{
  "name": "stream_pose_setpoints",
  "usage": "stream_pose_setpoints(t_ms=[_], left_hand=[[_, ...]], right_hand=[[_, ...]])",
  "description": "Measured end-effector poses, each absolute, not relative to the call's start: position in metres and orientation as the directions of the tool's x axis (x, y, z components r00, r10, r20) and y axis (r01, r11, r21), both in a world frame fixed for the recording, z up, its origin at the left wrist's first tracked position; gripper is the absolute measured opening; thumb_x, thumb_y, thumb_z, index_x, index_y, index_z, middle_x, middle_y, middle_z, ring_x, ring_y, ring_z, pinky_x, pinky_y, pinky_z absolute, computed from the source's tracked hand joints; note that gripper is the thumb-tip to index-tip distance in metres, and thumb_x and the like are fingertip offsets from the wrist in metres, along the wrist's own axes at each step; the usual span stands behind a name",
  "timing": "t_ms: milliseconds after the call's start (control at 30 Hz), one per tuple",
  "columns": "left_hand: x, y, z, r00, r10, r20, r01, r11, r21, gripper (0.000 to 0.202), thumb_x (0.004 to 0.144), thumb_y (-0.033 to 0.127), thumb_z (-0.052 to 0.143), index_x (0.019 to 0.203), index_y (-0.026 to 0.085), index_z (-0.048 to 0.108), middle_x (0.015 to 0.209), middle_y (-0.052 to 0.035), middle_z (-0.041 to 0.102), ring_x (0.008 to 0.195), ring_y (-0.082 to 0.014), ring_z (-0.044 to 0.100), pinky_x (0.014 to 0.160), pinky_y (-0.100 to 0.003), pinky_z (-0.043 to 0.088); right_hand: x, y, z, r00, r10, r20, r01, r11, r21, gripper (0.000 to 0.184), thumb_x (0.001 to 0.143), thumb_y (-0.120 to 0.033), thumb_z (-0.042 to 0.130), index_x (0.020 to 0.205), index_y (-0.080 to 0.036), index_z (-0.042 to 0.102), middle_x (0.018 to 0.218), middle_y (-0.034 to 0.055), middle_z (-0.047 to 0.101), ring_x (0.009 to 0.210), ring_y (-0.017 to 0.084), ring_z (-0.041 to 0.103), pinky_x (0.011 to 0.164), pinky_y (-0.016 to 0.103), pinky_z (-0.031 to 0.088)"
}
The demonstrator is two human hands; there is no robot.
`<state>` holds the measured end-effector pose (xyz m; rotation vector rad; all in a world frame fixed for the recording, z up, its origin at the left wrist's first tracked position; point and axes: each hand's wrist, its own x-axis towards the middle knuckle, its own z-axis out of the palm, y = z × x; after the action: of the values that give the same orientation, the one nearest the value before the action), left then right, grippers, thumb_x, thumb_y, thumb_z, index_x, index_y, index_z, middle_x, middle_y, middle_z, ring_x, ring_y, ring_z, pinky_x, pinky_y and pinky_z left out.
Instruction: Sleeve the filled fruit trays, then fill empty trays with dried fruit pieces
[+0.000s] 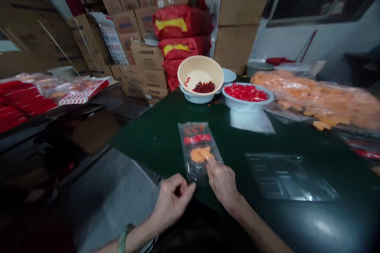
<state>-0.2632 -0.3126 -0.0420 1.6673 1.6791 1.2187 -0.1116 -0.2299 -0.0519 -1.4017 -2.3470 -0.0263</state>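
Right hand [222, 181] is lying flat-ish on the clear packet [198, 151], not gripping anything, index finger poking out onto the orange pieces [200, 153] inside. Left hand [173, 201] is curling in and pinching the packet's near edge. Packet is sitting on the dark green table [154, 138], right in front of both hands. Further back, a cream bowl [200, 72] and a bowl of red bits [247, 95] are sitting side by side, with an empty clear tray [289, 176] lying off to the right.
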Motion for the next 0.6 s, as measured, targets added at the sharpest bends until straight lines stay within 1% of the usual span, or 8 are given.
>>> stream_pose_setpoints(t_ms=[33, 100, 167, 267, 367, 433, 500, 600], left_hand=[[-0.267, -0.318, -0.039, -0.262, 0.960, 0.098, 0.432, 0.026, 0.901, 0.041, 0.083, 0.043, 0.052, 0.054, 0.016, 0.042, 0.049, 0.0009, 0.043, 0.047, -0.0089, 0.043, 0.046, -0.020, 0.033], [-0.273, -0.324, -0.031, -0.330, 0.924, -0.194, 0.170, 0.261, 0.950, 0.045, 0.081, 0.055, 0.049, 0.060, 0.016, 0.046, 0.052, -0.0006, 0.050, 0.045, -0.0107, 0.048, 0.042, -0.021, 0.036], [-0.274, -0.325, -0.023, -0.256, 0.884, -0.390, -0.063, 0.387, 0.920, 0.049, 0.078, 0.063, 0.048, 0.076, 0.014, 0.051, 0.064, -0.0048, 0.060, 0.049, -0.0146, 0.057, 0.040, -0.022, 0.039], [-0.268, -0.324, -0.017, -0.080, 0.833, -0.548, -0.257, 0.514, 0.818, 0.061, 0.074, 0.070, 0.046, 0.094, 0.013, 0.051, 0.070, -0.0091, 0.066, 0.051, -0.0193, 0.063, 0.037, -0.023, 0.041], [-0.255, -0.325, -0.018, 0.044, 0.813, -0.581, -0.325, 0.562, 0.761, 0.060, 0.073, 0.069, 0.049, 0.088, 0.012, 0.054, 0.056, -0.0065, 0.063, 0.046, -0.0201, 0.062, 0.034, -0.022, 0.040], [-0.248, -0.328, -0.021, 0.060, 0.844, -0.533, -0.354, 0.517, 0.780, 0.050, 0.071, 0.062, 0.058, 0.076, 0.013, 0.054, 0.043, 0.0000, 0.053, 0.037, -0.0151, 0.055, 0.032, -0.019, 0.036], [-0.244, -0.331, -0.024, 0.081, 0.888, -0.453, -0.366, 0.450, 0.815, 0.041, 0.069, 0.051, 0.068, 0.067, 0.013, 0.052, 0.036, 0.0061, 0.041, 0.030, -0.0076, 0.042, 0.032, -0.016, 0.030], [-0.243, -0.336, -0.026, 0.109, 0.924, -0.366, -0.351, 0.380, 0.856, 0.031, 0.070, 0.039, 0.072, 0.074, 0.011, 0.058, 0.035, 0.0097, 0.034, 0.029, -0.0029, 0.029, 0.032, -0.015, 0.022]], right_hand=[[-0.112, -0.235, -0.050, -0.413, 0.837, 0.359, 0.842, 0.502, -0.200, 0.012, 0.084, -0.010, 0.048, 0.080, -0.018, 0.057, 0.061, -0.0001, 0.064, 0.053, 0.014, 0.060, 0.048, 0.025, 0.028], [-0.111, -0.244, -0.045, -0.421, 0.808, 0.412, 0.817, 0.535, -0.215, 0.014, 0.083, -0.010, 0.048, 0.074, -0.018, 0.055, 0.061, 0.0002, 0.063, 0.052, 0.013, 0.058, 0.049, 0.024, 0.028], [-0.109, -0.255, -0.040, -0.425, 0.764, 0.485, 0.784, 0.579, -0.224, 0.017, 0.083, -0.009, 0.047, 0.071, -0.017, 0.055, 0.060, 0.0007, 0.061, 0.052, 0.012, 0.057, 0.050, 0.023, 0.030], [-0.106, -0.273, -0.029, -0.420, 0.699, 0.579, 0.721, 0.645, -0.255, 0.019, 0.085, -0.010, 0.045, 0.072, -0.017, 0.055, 0.061, 0.0011, 0.059, 0.055, 0.013, 0.056, 0.052, 0.023, 0.033], [-0.102, -0.288, -0.021, -0.408, 0.671, 0.619, 0.662, 0.684, -0.305, 0.019, 0.086, -0.010, 0.045, 0.071, -0.018, 0.054, 0.060, 0.0008, 0.057, 0.055, 0.013, 0.055, 0.053, 0.024, 0.035], [-0.097, -0.296, -0.021, -0.420, 0.670, 0.612, 0.643, 0.696, -0.320, 0.021, 0.087, -0.011, 0.044, 0.068, -0.018, 0.052, 0.059, 0.0009, 0.056, 0.055, 0.014, 0.054, 0.053, 0.024, 0.036], [-0.088, -0.305, -0.025, -0.457, 0.685, 0.568, 0.629, 0.700, -0.338, 0.023, 0.087, -0.012, 0.044, 0.067, -0.018, 0.051, 0.060, 0.0011, 0.055, 0.057, 0.014, 0.054, 0.054, 0.025, 0.037], [-0.067, -0.321, -0.033, -0.487, 0.719, 0.496, 0.592, 0.689, -0.418, 0.016, 0.086, -0.012, 0.048, 0.072, -0.018, 0.052, 0.067, 0.0017, 0.056, 0.063, 0.015, 0.055, 0.058, 0.025, 0.039]])
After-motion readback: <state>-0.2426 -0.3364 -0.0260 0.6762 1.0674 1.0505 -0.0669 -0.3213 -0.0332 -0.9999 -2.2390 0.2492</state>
